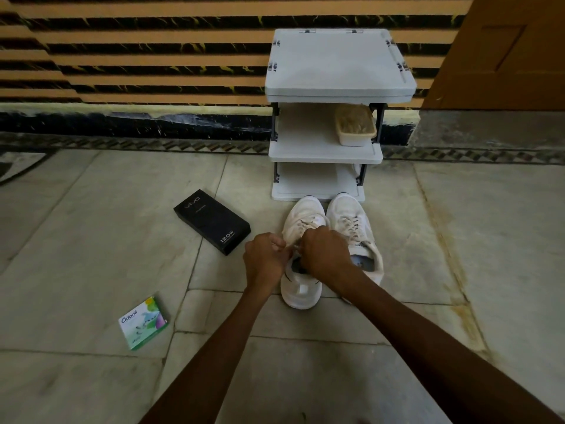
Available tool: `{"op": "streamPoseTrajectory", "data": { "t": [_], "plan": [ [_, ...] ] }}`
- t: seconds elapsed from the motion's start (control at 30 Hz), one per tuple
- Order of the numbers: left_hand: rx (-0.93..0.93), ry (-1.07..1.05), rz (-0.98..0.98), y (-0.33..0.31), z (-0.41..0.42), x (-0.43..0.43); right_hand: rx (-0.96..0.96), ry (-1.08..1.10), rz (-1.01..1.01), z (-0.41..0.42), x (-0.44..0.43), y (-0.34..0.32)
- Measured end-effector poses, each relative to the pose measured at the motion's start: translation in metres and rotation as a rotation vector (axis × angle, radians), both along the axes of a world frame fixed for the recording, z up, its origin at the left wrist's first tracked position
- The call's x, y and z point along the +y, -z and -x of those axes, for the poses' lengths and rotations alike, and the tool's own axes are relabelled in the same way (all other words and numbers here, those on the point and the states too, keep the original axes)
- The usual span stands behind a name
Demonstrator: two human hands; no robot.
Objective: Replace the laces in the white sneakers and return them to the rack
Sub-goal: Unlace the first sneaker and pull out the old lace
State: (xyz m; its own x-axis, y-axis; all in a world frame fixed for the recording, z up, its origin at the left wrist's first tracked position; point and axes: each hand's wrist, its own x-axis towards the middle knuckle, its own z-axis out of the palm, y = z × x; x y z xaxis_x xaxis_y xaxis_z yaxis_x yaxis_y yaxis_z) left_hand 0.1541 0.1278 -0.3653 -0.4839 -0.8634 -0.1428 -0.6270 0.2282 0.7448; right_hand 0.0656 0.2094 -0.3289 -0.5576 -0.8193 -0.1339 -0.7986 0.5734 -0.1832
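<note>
Head view, left to right. Odonil box (143, 322) lies on the floor (91, 240), well out from the rack (339, 65), to its left and toward the person. Black vivo box (212, 221) lies nearer the rack's foot, also to its left.

Left hand (266, 258): fingers (279, 241) clenched, pinching a pale bit of lace (294, 246). Right hand (324, 252): fingers curled in a fist over the tongue area. It looks to be gripping the other side of the same lace, though the contact itself is hidden.

White sneaker (301, 289) stands on the floor right in front of the rack's bottom shelf, toe just short of its base. Second sneaker (351, 221) is touching it on the right and parallel. Both stand upright on their soles. Their long axes run from the person straight to the rack, toes to the rack and heels to the person. A tub with a brush (354, 123) sits on the rack's middle shelf, right side.

Step, my read: working the lace at the top eyelets, so early in the task.

To do it well:
- Keep the pull low and along the eyelet line.
- Feed one crossing at a time.
- Pin the shoe with one hand so it doesn't slide into the rack.
- Keep the lace flat with no twist, and the ends even.
</note>
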Motion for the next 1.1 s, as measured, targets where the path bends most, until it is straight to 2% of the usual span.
{"op": "streamPoseTrajectory", "data": {
  "t": [0.2,0.33,0.37,0.43,0.53,0.67,0.73,0.83,0.93,1.0,1.03,1.1],
  "plan": [
    [0.007,0.036,0.053,0.004,-0.002,0.000,-0.123,0.035,-0.002,0.029,0.012,-0.003],
    [-0.011,0.156,0.134,0.003,0.001,0.002,-0.270,0.220,0.410,0.048,0.010,-0.009],
    [-0.020,0.189,0.152,0.003,0.001,0.003,-0.300,0.219,0.443,0.050,0.007,-0.011],
    [-0.029,0.256,0.174,0.003,0.002,0.004,-0.255,0.198,0.352,0.050,0.007,-0.014],
    [-0.083,0.377,0.273,0.002,0.004,0.007,-0.090,0.230,0.298,0.040,0.015,-0.009],
    [-0.143,0.466,0.397,0.002,0.007,0.008,-0.092,0.228,0.108,0.017,0.023,0.004],
    [-0.169,0.486,0.442,0.003,0.009,0.007,-0.018,0.183,0.059,0.007,0.023,0.010],
    [-0.154,0.518,0.494,0.002,0.009,0.008,0.010,0.174,0.054,0.002,0.020,0.016],
    [-0.161,0.539,0.538,0.001,0.009,0.010,-0.044,0.220,0.080,0.003,0.020,0.015],
    [-0.034,0.476,0.377,0.004,0.013,0.008,-0.104,0.288,0.128,0.005,0.023,0.017],
    [0.094,0.378,0.191,0.006,0.015,0.007,-0.134,0.324,0.170,0.005,0.024,0.020],
    [0.409,0.038,-0.404,0.003,0.018,0.008,-0.165,0.360,0.212,0.004,0.025,0.023]
  ]
}}
